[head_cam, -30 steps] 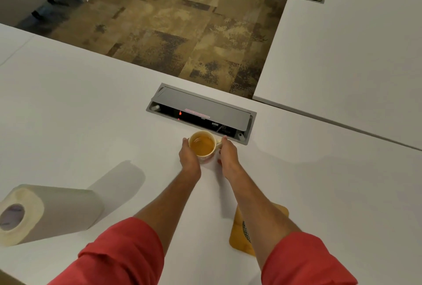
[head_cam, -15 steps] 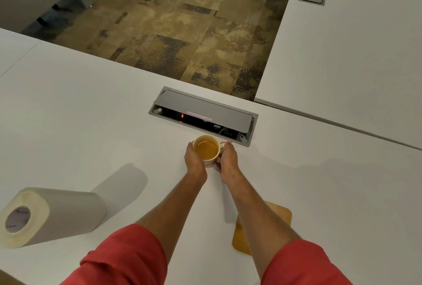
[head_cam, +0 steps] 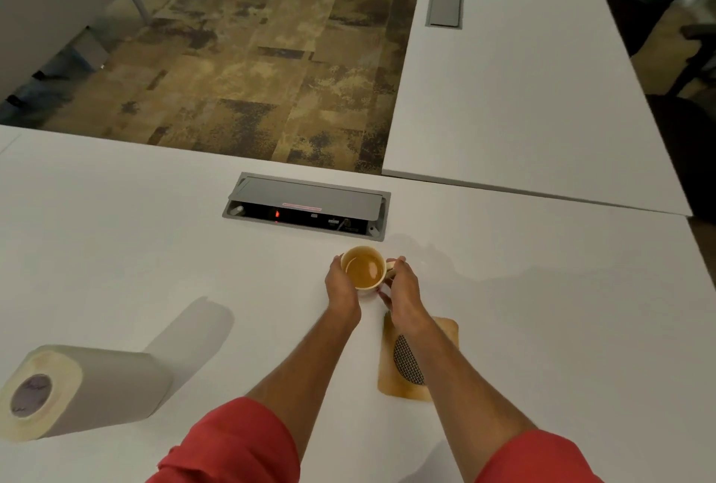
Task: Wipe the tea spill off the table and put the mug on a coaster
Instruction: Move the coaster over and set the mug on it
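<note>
Compared with a second ago, the mug point(head_cam: 363, 269) has been pulled back a bit from the power box point(head_cam: 306, 205) toward the person, and way more of the coaster point(head_cam: 445, 331) is uncovered now that the right forearm has shifted. The mug is cupped from both sides: the left hand point(head_cam: 341, 289) is wrapped round its left wall, and the right hand point(head_cam: 403, 289) is curled at the handle side, fingers tucked around it. Whether the mug is lifted or touching the counter point(head_cam: 116, 250) can't really be told from this angle. Tea is seen inside, close to the rim.

The coaster is lying flat just behind and to the right of the mug, partly hidden under the right forearm, with a dark mesh patch in its middle. A faint wet sheen, so the spill point(head_cam: 445, 254), is spotted on the counter just right of the mug, near the power box corner. A paper towel roll point(head_cam: 85, 389) is lying on its side well off to the left. Red sleeves point(head_cam: 232, 444) are seen at the bottom edge.
</note>
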